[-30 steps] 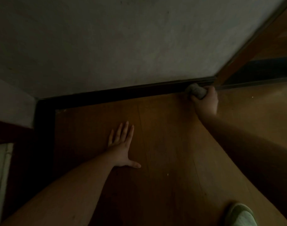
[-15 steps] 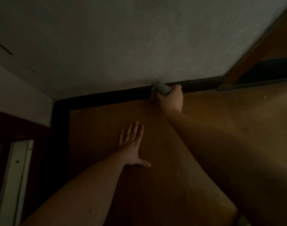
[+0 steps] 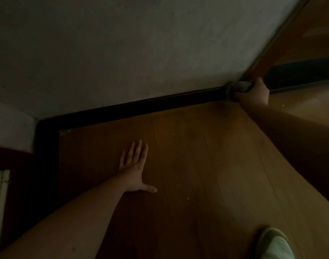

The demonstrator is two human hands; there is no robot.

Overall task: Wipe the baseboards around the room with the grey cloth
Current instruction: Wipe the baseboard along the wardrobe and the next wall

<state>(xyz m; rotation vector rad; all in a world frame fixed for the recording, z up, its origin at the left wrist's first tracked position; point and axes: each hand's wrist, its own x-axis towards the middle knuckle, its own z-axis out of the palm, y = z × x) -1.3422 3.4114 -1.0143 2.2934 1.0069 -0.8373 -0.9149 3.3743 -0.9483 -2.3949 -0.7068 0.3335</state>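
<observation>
A dark baseboard (image 3: 141, 107) runs along the foot of a pale wall, from a corner at the left to a wooden door frame at the right. My right hand (image 3: 253, 95) grips the bunched grey cloth (image 3: 236, 86) and presses it against the baseboard's right end, beside the door frame. My left hand (image 3: 135, 169) lies flat on the wooden floor, fingers straight and spread, well short of the baseboard.
The wooden door frame (image 3: 268, 57) rises at the right with a dark threshold behind it. A second stretch of baseboard (image 3: 46, 146) runs down the left side from the corner. A light slipper (image 3: 274, 243) shows at the bottom right. The room is dim.
My right hand has slid the cloth back to the right along the baseboard, from its middle to the end by the door frame. My left hand has stayed planted on the floor.
</observation>
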